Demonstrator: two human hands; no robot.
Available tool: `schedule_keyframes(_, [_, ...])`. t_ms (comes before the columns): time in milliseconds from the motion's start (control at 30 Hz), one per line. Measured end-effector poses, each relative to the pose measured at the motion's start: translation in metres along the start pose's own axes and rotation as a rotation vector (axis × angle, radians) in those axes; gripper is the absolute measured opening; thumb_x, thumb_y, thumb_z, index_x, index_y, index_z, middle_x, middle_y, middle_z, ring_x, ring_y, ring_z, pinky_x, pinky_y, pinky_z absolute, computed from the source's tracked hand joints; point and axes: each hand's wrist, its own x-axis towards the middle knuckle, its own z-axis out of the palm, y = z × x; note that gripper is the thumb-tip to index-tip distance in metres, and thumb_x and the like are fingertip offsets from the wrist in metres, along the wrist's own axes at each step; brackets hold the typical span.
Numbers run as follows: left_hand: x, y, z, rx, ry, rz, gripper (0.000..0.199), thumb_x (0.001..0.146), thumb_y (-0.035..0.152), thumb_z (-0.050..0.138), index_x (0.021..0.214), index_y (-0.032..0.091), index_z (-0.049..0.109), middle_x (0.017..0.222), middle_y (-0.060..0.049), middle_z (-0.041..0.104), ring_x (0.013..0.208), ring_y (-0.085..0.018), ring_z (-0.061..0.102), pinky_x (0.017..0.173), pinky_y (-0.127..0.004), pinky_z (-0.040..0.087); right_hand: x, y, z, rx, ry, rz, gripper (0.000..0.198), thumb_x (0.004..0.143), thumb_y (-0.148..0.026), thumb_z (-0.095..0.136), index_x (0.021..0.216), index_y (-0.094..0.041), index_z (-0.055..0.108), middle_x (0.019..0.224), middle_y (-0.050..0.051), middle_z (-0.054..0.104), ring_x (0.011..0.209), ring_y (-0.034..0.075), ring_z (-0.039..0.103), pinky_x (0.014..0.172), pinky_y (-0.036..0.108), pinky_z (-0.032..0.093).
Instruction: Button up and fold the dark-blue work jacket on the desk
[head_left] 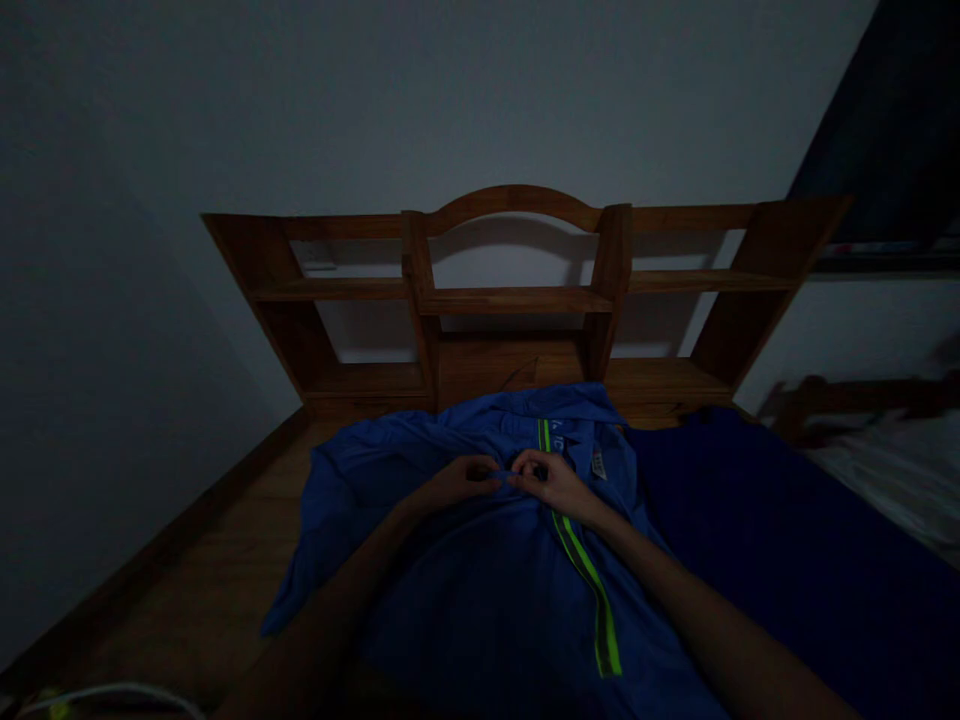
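A blue work jacket (465, 580) with a yellow-green reflective stripe (585, 570) lies spread over the wooden desk-like surface in the dim light. Over its middle my left hand (463, 480) pinches the cloth between thumb and fingers. Close beside it, my right hand (551, 482) pinches the same strip of fabric, its wrist crossing over the stripe. The two sets of fingertips are only a small gap apart. A white label (598, 463) and part of some light lettering show right of my right hand. Whether a button sits between my fingertips is too dark to tell.
A wooden shelf unit (517, 300) stands against the wall behind the jacket. Dark blue cloth (750, 540) lies to the right. Bare wooden boards (247, 540) show at the left, and a white cable (112, 688) curves at the lower left.
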Motion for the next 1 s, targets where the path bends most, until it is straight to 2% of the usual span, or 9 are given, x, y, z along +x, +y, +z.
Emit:
schedule_keyframes(133, [0.002,-0.004,0.002,0.029,0.023,0.0,0.035,0.079,0.04,0.057,0.098,0.011,0.058,0.086,-0.003,0.056,0.078,-0.012,0.052,0.069,-0.02,0.04,0.0,0.001,0.001,0.002,0.003,-0.006,0.027,0.079,-0.04,0.058,0.088,-0.014,0.059,0.066,-0.002,0.045,0.06,0.007,0.04,0.057,0.02,0.03])
schedule_keyframes(233, [0.006,-0.01,0.006,0.097,0.131,0.008,0.031,0.077,0.037,0.058,0.094,0.011,0.058,0.083,-0.003,0.056,0.075,-0.011,0.051,0.066,-0.02,0.039,0.0,0.002,0.001,-0.001,0.001,0.002,0.025,0.078,-0.038,0.059,0.088,-0.014,0.059,0.065,-0.002,0.044,0.059,0.007,0.039,0.056,0.02,0.031])
schedule_keyframes(333, [0.01,-0.015,0.011,0.189,0.253,0.078,0.026,0.076,0.033,0.057,0.092,0.012,0.058,0.084,-0.002,0.057,0.076,-0.011,0.051,0.068,-0.021,0.039,0.0,0.003,0.002,-0.018,0.006,-0.005,0.024,0.077,-0.037,0.06,0.086,-0.014,0.059,0.065,-0.002,0.044,0.06,0.007,0.039,0.056,0.02,0.03])
schedule_keyframes(433, [0.012,-0.016,0.015,0.244,0.302,0.133,0.022,0.077,0.03,0.055,0.091,0.013,0.057,0.084,-0.001,0.058,0.077,-0.011,0.052,0.07,-0.021,0.04,-0.001,0.004,0.003,-0.019,0.004,-0.013,0.025,0.076,-0.037,0.06,0.086,-0.015,0.06,0.064,-0.002,0.042,0.059,0.007,0.038,0.055,0.02,0.029])
schedule_keyframes(567, [0.008,-0.011,0.018,0.284,0.293,0.174,0.022,0.077,0.029,0.054,0.093,0.013,0.057,0.087,-0.001,0.059,0.079,-0.011,0.052,0.072,-0.021,0.04,-0.002,0.002,0.001,-0.004,-0.015,-0.003,0.027,0.076,-0.039,0.061,0.086,-0.014,0.062,0.062,-0.002,0.041,0.058,0.007,0.037,0.054,0.02,0.028])
schedule_keyframes(800, [0.001,0.001,0.016,0.266,0.246,0.164,0.032,0.079,0.039,0.056,0.098,0.013,0.055,0.092,-0.003,0.058,0.083,-0.012,0.052,0.075,-0.022,0.041,-0.001,-0.003,-0.001,0.002,-0.004,-0.004,0.027,0.077,-0.039,0.061,0.088,-0.014,0.062,0.064,-0.002,0.047,0.06,0.007,0.041,0.057,0.02,0.029])
schedule_keyframes(1000, [0.003,-0.003,0.018,0.281,0.287,0.168,0.029,0.078,0.035,0.056,0.097,0.014,0.055,0.091,-0.001,0.058,0.082,-0.012,0.052,0.074,-0.021,0.041,-0.001,-0.002,-0.002,-0.003,-0.009,-0.001,0.025,0.08,-0.038,0.058,0.09,-0.016,0.064,0.067,-0.002,0.051,0.062,0.007,0.044,0.057,0.02,0.03])
